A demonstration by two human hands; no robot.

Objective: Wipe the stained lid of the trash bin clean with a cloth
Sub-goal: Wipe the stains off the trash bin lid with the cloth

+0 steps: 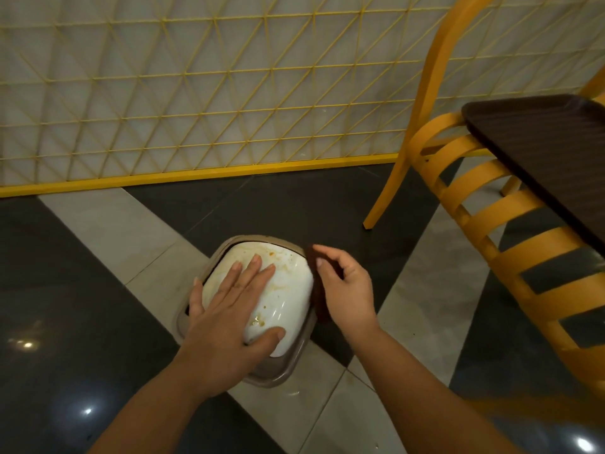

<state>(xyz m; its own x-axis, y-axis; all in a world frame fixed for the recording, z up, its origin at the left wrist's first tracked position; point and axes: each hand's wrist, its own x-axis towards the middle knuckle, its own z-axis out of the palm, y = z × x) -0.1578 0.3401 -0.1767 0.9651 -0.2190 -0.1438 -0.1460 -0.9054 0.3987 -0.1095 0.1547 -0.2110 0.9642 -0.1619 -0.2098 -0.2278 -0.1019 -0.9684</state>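
Note:
A small trash bin stands on the floor below me, with a taupe rim (pixel 278 371) and a glossy white lid (pixel 288 290). Orange-brown stains streak the lid near its far edge and its near side. My left hand (pixel 229 306) lies flat on the lid, fingers spread, thumb at the lid's near edge. My right hand (pixel 347 283) hovers at the lid's right edge, pinching a dark brown cloth (pixel 319 296) that hangs down beside the bin.
A yellow slatted chair (pixel 491 224) stands close on the right, with a dark brown tray (pixel 540 142) above it. A yellow lattice partition (pixel 196 93) runs along the back. The floor has dark and light glossy tiles.

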